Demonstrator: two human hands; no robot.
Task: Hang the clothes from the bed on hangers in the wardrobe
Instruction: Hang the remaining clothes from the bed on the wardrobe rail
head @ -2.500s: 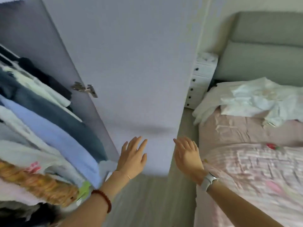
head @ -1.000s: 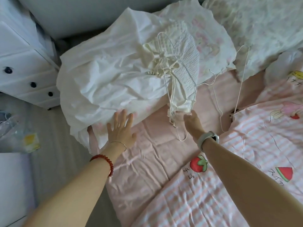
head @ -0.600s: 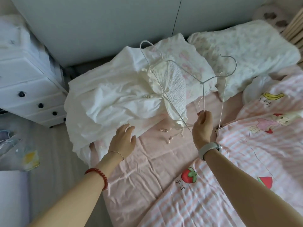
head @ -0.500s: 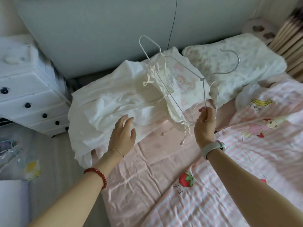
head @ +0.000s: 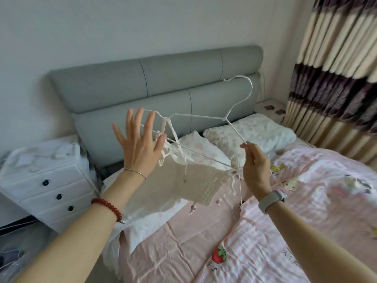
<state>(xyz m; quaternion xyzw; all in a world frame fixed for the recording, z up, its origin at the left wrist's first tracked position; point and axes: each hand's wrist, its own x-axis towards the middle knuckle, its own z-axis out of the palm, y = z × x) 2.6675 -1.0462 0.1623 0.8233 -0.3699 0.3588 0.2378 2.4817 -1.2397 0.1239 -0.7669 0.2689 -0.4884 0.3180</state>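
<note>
A white wire hanger (head: 195, 116) is lifted above the bed, its hook pointing up and right. My right hand (head: 255, 168) pinches its right shoulder end. A cream white dress (head: 191, 180) with a smocked top hangs from the hanger by thin straps, its skirt trailing down onto the bed (head: 183, 237). My left hand (head: 140, 146) is raised with its fingers spread straight beside the hanger's left end, close to the straps, and grips nothing. A second thin white hanger wire (head: 238, 180) hangs below my right hand.
A grey padded headboard (head: 155, 84) stands behind. White drawers (head: 51, 180) sit left of the bed. Two pillows (head: 251, 131) lie at the bed's head, a pink striped quilt (head: 306, 201) to the right. Striped curtains (head: 334, 68) hang at far right.
My right hand has lifted the hanger with the dress higher off the bed. My left hand left the white fabric on the bed and rose, fingers spread, to the hanger's left end.
</note>
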